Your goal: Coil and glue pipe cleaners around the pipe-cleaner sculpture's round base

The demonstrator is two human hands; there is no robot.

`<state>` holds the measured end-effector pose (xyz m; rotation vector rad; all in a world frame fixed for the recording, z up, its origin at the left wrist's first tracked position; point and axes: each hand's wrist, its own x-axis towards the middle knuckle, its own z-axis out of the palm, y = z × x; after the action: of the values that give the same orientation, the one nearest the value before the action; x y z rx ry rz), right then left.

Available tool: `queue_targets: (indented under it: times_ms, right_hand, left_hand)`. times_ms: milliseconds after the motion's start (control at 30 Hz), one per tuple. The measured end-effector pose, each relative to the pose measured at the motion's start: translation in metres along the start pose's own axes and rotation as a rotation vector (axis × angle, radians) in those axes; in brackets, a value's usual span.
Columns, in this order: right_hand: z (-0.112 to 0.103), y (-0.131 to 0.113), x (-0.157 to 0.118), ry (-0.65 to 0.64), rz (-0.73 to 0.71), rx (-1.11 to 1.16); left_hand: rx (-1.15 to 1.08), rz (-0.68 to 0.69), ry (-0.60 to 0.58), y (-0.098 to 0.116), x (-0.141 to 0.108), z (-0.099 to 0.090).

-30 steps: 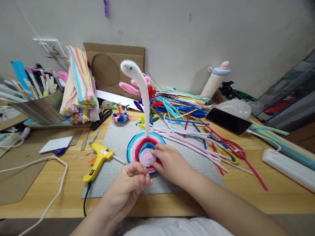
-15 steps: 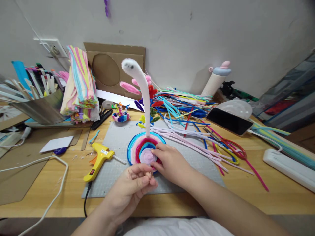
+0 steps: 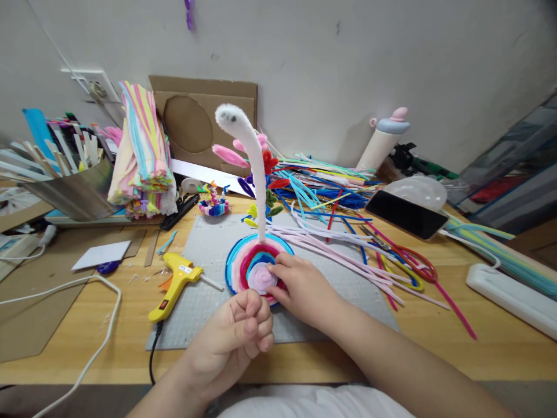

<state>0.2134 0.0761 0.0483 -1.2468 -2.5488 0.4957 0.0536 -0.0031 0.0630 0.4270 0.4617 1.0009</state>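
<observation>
A round coiled base of blue, pink, red and lilac rings (image 3: 246,247) lies on the grey cutting mat (image 3: 195,313). From its back edge rises a fuzzy white stem (image 3: 260,191), bent over at the top with dark spots. Pink, red, purple, green and yellow fuzzy petals (image 3: 230,155) show behind the stem. My right hand (image 3: 304,287) rests on the right side of the base, thumb and fingers curved onto it. In front of the base my left hand (image 3: 241,328) is raised with fingers curled against the thumb; anything between them is hidden.
Left of the mat's centre lies a yellow glue gun (image 3: 174,287). Loose pipe cleaners (image 3: 348,249), scissors (image 3: 413,264) and a phone (image 3: 404,215) are on the right. At the back left stand a metal holder of sticks (image 3: 73,191) and a striped pipe-cleaner bundle (image 3: 143,145).
The fingers of my left hand have curled in further, and the pinched fingertips seen before are now less visible. My right hand and the coiled base have stayed in place.
</observation>
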Motion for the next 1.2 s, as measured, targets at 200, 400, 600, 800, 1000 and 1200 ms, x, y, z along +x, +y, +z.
queue_targets:
  times_ms: [200,400,600,800,1000,1200]
  right_hand:
    - [-0.001,0.001,0.0,-0.003,-0.004,-0.015]
    - [-0.002,0.0,-0.001,-0.02,0.005,-0.014]
    - [-0.002,0.0,-0.001,-0.013,0.006,-0.018]
    - [-0.001,0.001,0.0,-0.011,0.004,-0.007]
    - [0.0,0.001,-0.001,-0.008,0.001,-0.003]
    - [0.0,0.001,-0.001,-0.013,0.01,-0.01]
  left_hand:
    - [-0.006,0.071,-0.07,-0.007,-0.002,-0.007]
    - [-0.033,0.09,-0.146,-0.009,-0.001,-0.006]
    - [-0.032,0.077,-0.091,-0.011,-0.001,-0.005]
    - [-0.069,0.062,-0.183,-0.016,0.0,-0.011]
    - [-0.014,0.063,-0.173,-0.015,-0.002,-0.008]
    - [0.096,0.006,-0.04,-0.018,0.0,-0.001]
